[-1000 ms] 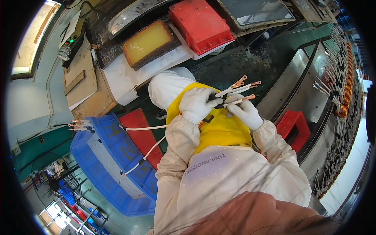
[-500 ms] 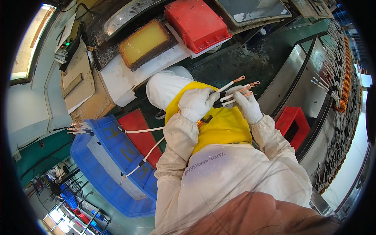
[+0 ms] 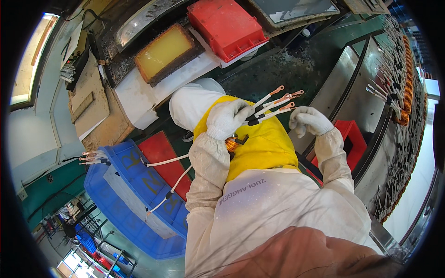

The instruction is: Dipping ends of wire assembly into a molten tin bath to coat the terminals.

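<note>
Bright window (image 3: 33, 60) at upper left, beside pale wall (image 3: 31, 132). Green floor (image 3: 301, 69), stained near workbench (image 3: 111, 124).

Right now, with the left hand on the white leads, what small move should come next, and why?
Probably bring the right hand over to gather the copper lugs: it looks empty, while the left hand grips the white leads and their ends fan apart.

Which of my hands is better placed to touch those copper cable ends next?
Right, I'd say: your right hand looks empty, fingers loosely curled near the copper ends, while your left hand is occupied holding the white cables farther back.
</note>
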Demonstrator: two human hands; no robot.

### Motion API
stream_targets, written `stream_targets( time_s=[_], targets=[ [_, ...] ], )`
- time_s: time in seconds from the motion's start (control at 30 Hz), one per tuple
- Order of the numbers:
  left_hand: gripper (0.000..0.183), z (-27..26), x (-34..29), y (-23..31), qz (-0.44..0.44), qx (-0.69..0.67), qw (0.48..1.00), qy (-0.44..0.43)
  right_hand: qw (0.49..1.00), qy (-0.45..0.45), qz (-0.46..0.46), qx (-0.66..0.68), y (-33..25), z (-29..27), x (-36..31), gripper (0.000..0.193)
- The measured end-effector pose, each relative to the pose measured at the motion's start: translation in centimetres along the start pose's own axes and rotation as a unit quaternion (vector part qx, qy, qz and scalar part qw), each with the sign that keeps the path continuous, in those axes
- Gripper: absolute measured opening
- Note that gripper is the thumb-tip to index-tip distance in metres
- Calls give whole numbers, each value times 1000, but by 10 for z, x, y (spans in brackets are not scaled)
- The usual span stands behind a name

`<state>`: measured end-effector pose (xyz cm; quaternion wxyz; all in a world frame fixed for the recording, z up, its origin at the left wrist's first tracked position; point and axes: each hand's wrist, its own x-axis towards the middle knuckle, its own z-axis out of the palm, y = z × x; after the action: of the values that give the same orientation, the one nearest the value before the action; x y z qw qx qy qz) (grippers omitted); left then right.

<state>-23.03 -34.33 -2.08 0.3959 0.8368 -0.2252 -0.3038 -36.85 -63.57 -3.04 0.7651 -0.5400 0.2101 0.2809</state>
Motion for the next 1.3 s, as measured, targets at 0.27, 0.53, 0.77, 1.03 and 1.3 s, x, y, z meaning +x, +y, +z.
stream_targets(
  time_s=[0.27, 0.53, 0.77, 1.03, 1.3],
  targets=[
    [33, 5, 3, 4, 17, 24, 999, 25, 964, 134, -182, 143, 15, 8, 29, 45],
    [35, 16, 5, 4, -2, 97, 993, 68, 971, -14, -213, 104, 17, -10, 18, 32],
    [29, 11, 2, 9, 13, 118, 991, 65, 700, 451, -336, -440, -15, 37, 28, 27],
    [35, 12, 2, 3, 42, 100, 991, 78, 498, 264, -354, -746, -10, 80, 71, 27],
    [37, 10, 1, 1, 40, 70, 995, 62, 630, 160, -300, -699, 23, 38, 107, 18]
  ],
)
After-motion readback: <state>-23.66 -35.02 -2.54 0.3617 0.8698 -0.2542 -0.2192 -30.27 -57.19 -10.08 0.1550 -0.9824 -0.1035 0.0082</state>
